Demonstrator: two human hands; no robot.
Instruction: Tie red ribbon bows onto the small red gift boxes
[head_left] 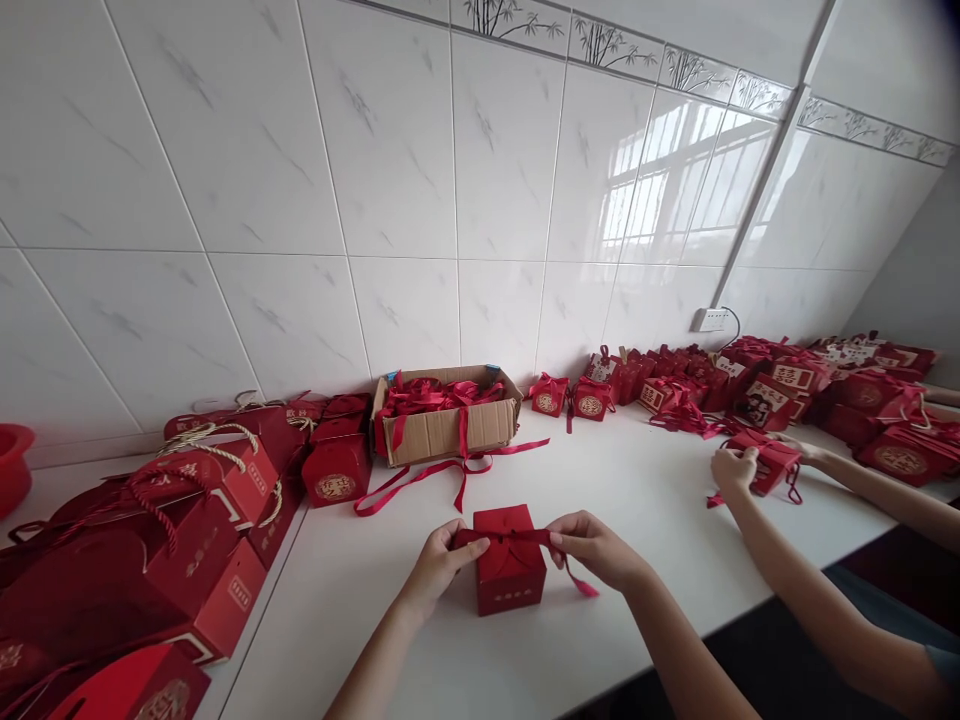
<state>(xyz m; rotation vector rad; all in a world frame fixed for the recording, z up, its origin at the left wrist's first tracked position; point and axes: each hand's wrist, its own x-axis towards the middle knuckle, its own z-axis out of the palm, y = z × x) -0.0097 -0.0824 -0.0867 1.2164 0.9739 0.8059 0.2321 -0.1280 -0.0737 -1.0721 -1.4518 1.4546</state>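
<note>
Red box (510,588): sat on the tabletop (322,590), between both hands.
Ribbon (528,536): ran left to right over the box's top, crossing near its middle.
Left hand (444,558): pinched one side, thumb nearer the crossing.
Right hand (592,546): pinched the other, beside the box.

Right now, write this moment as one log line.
left grip: pinching ribbon | right grip: pinching ribbon | red box: on table, ribbon across top | cardboard carton: beyond box
</note>
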